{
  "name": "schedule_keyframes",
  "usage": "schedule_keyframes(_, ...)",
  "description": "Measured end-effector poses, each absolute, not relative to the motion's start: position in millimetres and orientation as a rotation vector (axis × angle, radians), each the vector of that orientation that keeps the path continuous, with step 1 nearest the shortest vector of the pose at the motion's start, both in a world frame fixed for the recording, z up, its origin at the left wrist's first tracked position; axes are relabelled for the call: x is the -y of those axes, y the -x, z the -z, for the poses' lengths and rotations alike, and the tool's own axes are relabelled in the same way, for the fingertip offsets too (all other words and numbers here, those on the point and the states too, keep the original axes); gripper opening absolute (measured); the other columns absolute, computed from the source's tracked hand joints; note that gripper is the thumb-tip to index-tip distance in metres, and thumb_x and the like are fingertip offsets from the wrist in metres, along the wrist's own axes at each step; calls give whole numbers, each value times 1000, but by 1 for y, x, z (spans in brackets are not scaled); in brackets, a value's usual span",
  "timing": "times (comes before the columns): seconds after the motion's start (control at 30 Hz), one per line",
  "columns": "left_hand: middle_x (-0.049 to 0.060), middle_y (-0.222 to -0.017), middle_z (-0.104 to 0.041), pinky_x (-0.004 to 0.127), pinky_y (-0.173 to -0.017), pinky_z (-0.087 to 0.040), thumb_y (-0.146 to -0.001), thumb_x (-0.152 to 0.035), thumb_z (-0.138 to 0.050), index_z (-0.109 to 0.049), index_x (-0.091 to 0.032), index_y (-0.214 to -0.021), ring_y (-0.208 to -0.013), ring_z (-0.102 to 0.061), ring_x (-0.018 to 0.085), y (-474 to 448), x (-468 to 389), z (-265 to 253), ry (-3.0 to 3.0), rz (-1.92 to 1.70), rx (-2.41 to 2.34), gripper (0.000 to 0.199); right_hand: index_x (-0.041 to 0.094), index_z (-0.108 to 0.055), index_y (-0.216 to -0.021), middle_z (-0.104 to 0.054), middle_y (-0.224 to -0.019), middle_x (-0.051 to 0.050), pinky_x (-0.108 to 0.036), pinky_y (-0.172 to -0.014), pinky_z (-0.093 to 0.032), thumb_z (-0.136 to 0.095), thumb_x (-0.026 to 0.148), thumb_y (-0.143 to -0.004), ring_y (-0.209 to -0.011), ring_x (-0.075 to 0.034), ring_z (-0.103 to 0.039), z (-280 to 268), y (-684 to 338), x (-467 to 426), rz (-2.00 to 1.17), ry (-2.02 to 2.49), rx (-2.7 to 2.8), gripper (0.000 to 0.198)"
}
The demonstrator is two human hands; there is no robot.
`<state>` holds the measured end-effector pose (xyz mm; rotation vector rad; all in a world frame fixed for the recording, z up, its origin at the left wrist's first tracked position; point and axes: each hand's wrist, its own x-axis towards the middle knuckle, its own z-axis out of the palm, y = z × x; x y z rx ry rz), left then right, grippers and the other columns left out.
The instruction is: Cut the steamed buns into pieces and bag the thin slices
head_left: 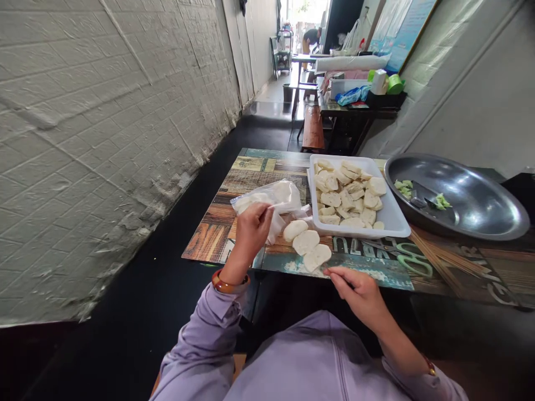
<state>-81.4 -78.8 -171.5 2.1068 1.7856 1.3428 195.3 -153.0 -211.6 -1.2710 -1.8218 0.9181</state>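
Observation:
My left hand (253, 233) is closed in a pinch on a clear plastic bag (286, 194) lying on the table, with pale contents inside. In front of the bag, three pale, round-edged slices (306, 243) form a slanting row, as if threaded on one stick. At the near end of this row, my right hand (355, 289) is closed on what looks like the end of a skewer; its fingers hide most of it. A white tray (390, 218) behind holds many similar thick slices (346, 195).
A wide metal bowl (480, 189) with green scraps stands at the right. Bamboo sticks (447, 256) and green-handled scissors (412, 259) lie before it. Farther back are a bench (313, 128), a loaded table (355, 111) and a bending person (311, 42). A brick-patterned wall (104, 111) runs along the left.

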Motion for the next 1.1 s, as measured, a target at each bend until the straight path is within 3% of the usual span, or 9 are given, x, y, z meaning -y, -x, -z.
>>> schedule_keyframes(0.17, 6, -83, -71, 28, -73, -47, -96, -34, -49, -70, -18, -90, -79, -65, 18, 81, 68, 166, -2049, -1508, -1703, 26, 17, -78, -92, -58, -53, 2, -27, -55, -44, -55, 44, -91, -49, -14, -53, 203, -161, 133, -1187, 1263, 1719, 35)
schedule_keyframes(0.33, 9, -94, -74, 29, -75, -48, -97, -31, -50, -70, -18, -95, -85, -68, 20, 92, 76, 168, -2181, -1376, -1772, 24, 15, -77, -95, -52, -54, 3, -26, -51, -38, -60, 52, -87, -51, -13, -47, 209, -138, 113, -1278, 1235, 1503, 42)
schedule_keyframes(0.5, 6, -81, -71, 26, -67, -43, -96, -27, -52, -68, -19, -86, -74, -64, 17, 98, 85, 167, -2264, -1183, -1855, 21, 15, -76, -94, -53, -56, 2, -27, -52, -36, -63, 55, -85, -53, -14, -46, 223, -130, 106, -1221, 1259, 1373, 43)
schedule_keyframes(0.77, 6, -77, -68, 26, -64, -40, -98, -27, -48, -67, -19, -86, -71, -61, 16, 84, 85, 170, -2310, -1337, -1665, 24, 15, -70, -83, -46, -48, 6, -23, -45, -24, -66, 60, -76, -45, -9, -36, 204, -93, 98, -1535, 1168, 1321, 46)
schedule_keyframes(0.9, 4, -73, -65, 26, -61, -38, -98, -28, -46, -66, -20, -82, -67, -58, 15, 83, 88, 171, -2337, -1308, -1594, 26, 15, -68, -83, -45, -46, 7, -22, -42, -19, -70, 66, -66, -42, -8, -32, 209, -77, 82, -1521, 1199, 1206, 54)
schedule_keyframes(1.1, 4, -72, -63, 26, -59, -36, -99, -28, -44, -67, -20, -86, -64, -55, 15, 84, 91, 177, -2418, -1294, -1595, 27, 16, -67, -77, -44, -49, 6, -24, -45, -21, -67, 66, -68, -45, -9, -33, 213, -62, 65, -1449, 1184, 1320, 50)
